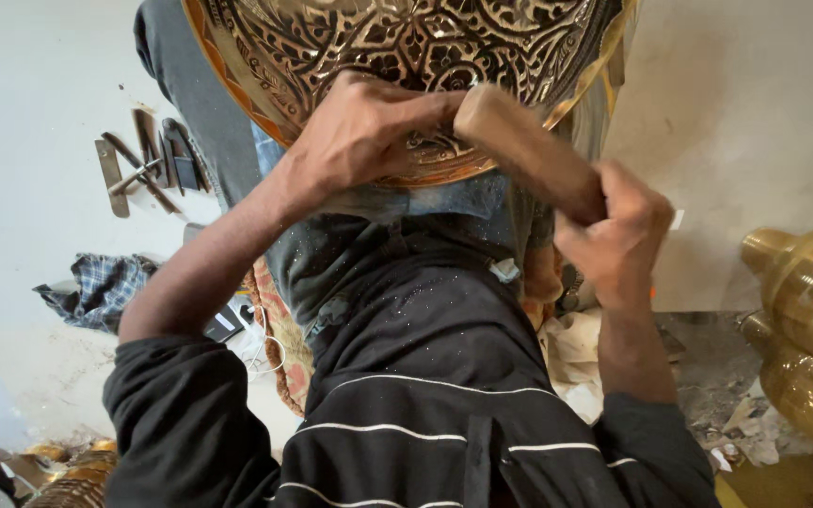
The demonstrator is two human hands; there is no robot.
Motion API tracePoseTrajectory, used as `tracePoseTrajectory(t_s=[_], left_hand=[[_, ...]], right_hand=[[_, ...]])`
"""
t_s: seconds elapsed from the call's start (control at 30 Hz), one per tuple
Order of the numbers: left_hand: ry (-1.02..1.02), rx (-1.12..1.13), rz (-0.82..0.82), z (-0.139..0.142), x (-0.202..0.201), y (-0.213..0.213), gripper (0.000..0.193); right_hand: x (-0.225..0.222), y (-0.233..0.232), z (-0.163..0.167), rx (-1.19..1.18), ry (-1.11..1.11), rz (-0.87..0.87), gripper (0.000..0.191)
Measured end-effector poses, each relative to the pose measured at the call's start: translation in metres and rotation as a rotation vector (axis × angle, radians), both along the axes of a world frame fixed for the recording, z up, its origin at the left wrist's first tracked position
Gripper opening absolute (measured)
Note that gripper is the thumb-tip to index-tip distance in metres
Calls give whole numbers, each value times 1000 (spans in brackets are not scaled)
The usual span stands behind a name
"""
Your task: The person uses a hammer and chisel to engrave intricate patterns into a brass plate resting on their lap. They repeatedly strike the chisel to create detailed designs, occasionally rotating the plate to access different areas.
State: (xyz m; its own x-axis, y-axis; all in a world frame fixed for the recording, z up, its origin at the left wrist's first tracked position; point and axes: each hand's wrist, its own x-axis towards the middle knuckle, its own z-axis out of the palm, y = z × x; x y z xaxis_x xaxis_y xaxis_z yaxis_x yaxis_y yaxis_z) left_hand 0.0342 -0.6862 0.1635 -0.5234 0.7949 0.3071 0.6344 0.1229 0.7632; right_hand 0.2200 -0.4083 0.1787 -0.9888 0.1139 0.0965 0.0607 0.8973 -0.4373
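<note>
I am looking straight down over a dark striped top at both hands working on an engraved brass tray (406, 56) that is resting against the lap, its rim running across the upper part of the view. My left hand (359, 132) is pressing against the tray's patterned face with its fingers (425, 108) curled tight; something small may be pinched there, but I cannot tell what. My right hand (618, 230) is gripping a thick wooden handle (524, 150), fingers wrapped fully round its lower end, while its upper end is lying just beside the left knuckles. On the pale floor to the left, a cluster of metal tools (148, 160) and a checked cloth (101, 287) are lying well apart from the hands. Polished brass vessels (806, 310) are standing at the right edge.
</note>
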Motion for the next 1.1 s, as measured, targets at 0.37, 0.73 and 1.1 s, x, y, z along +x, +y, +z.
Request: tracePoseTrajectory(t_s=[0.37, 0.73, 1.1], left_hand=[[91, -158, -163, 14, -22, 12, 79], [98, -204, -263, 29, -33, 25, 79], [112, -286, -322, 31, -36, 23, 80]], right_hand=[[8, -14, -13, -240, 84, -106, 18], [32, -14, -37, -410, 137, -130, 22], [51, -12, -61, -252, -17, -243, 25]])
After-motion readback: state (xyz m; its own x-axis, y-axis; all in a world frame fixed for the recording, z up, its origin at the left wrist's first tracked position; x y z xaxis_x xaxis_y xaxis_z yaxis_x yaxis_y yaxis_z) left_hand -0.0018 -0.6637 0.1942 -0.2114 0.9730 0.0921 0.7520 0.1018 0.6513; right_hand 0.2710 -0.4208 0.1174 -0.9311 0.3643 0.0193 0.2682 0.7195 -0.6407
